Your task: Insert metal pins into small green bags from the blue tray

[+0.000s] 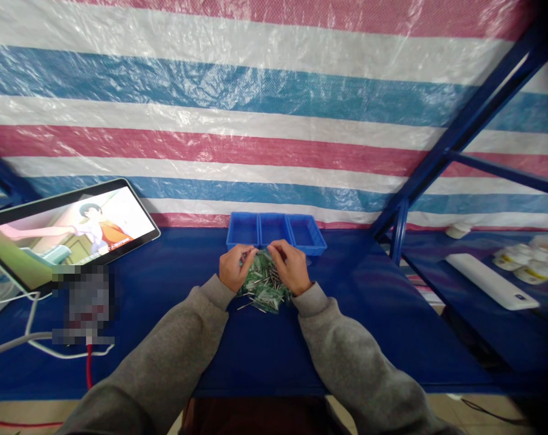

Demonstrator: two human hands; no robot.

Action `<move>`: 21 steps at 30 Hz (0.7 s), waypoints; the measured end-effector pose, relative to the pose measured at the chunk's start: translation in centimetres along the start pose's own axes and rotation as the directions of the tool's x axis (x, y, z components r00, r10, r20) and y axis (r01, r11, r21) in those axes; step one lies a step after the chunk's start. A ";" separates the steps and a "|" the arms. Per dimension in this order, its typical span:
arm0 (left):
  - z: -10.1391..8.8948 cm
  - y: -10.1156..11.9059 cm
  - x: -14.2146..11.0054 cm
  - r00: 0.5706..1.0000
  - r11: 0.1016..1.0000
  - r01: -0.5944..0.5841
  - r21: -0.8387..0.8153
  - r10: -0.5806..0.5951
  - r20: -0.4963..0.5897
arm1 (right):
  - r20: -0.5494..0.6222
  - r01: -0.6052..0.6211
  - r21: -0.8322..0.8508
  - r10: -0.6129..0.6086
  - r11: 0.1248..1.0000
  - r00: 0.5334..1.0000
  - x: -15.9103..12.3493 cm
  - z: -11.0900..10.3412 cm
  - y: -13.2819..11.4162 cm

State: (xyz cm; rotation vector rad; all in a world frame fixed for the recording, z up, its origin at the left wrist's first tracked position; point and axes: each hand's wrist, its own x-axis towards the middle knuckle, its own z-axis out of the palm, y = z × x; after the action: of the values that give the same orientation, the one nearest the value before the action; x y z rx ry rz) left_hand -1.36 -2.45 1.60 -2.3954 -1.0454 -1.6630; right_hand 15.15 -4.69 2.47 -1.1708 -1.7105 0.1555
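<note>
A heap of small green parts with thin metal pins [264,289] lies on the blue table [178,302] right in front of me. My left hand [234,266] is curled at the heap's left side, fingertips pinched on one small piece. My right hand [292,264] rests on the heap's right side, fingers bent and pinched toward the same spot at the top of the heap. What exactly sits between the fingertips is too small to make out. Grey sleeves cover both arms.
Three blue plastic bins [276,231] stand in a row just behind the heap. A tablet [65,232] playing a cartoon leans at the left, with white and red cables below it. A blue shelf frame [437,163] rises at the right, holding a white bar [491,281] and small white items.
</note>
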 end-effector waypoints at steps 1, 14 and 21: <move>0.0 -0.1 0.0 1.000 1.000 -0.008 0.013 0.008 -0.010 | -0.001 0.001 -0.002 -0.001 1.000 1.000 0.0 0.0 0.0; -0.2 -0.6 0.1 0.993 0.995 -0.092 -0.034 0.094 0.065 | -0.018 -0.005 -0.021 0.004 1.000 1.000 0.1 -0.3 -0.3; 0.0 -1.0 -0.3 0.995 0.996 -0.059 -0.063 0.064 0.076 | 0.006 0.015 0.028 -0.015 0.999 1.000 0.1 -0.4 -0.5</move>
State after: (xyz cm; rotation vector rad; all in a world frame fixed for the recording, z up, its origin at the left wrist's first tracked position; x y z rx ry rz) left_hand -1.97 -1.80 0.95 -2.5227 -0.9334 -1.6165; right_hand 15.15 -5.04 2.95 -1.1375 -1.7175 0.1735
